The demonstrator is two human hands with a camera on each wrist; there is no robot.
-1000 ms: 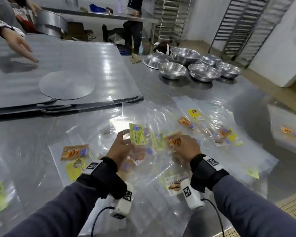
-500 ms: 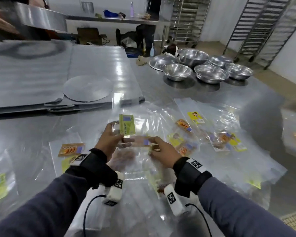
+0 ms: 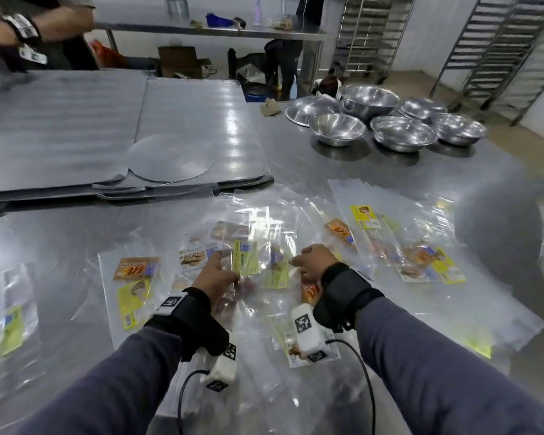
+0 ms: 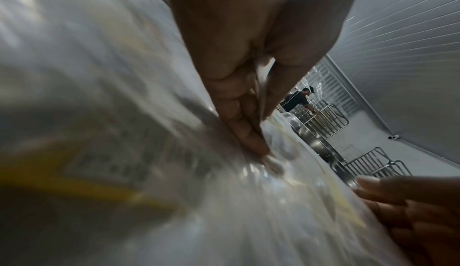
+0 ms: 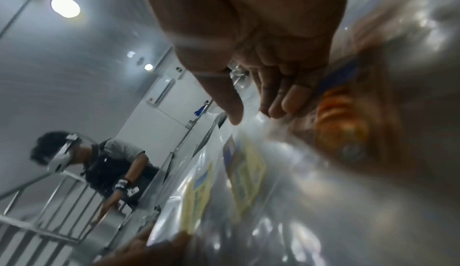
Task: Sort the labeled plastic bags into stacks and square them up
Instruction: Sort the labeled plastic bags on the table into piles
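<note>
Many clear plastic bags with printed labels lie loose and overlapping on the steel table (image 3: 421, 171). My left hand (image 3: 223, 260) pinches the left edge of a few clear bags whose top one bears a yellow-green label (image 3: 245, 257), just above the pile. The left wrist view shows thumb and fingers (image 4: 251, 140) closed on the plastic. At the right edge of the same bags, my right hand (image 3: 296, 262) pinches the film between thumb and fingers (image 5: 278, 107). An orange-labelled bag (image 3: 135, 268) lies flat to the left. More labelled bags (image 3: 427, 262) spread to the right.
Several steel bowls (image 3: 336, 128) stand at the back right. Flat metal trays (image 3: 76, 127) with a round disc (image 3: 170, 158) cover the back left. Another person's arm (image 3: 29, 26) is above them. More bags (image 3: 10, 324) lie at the far left.
My right hand left the pile and came to the right edge of the bags held by my left hand. The other person's hand lifted off the trays.
</note>
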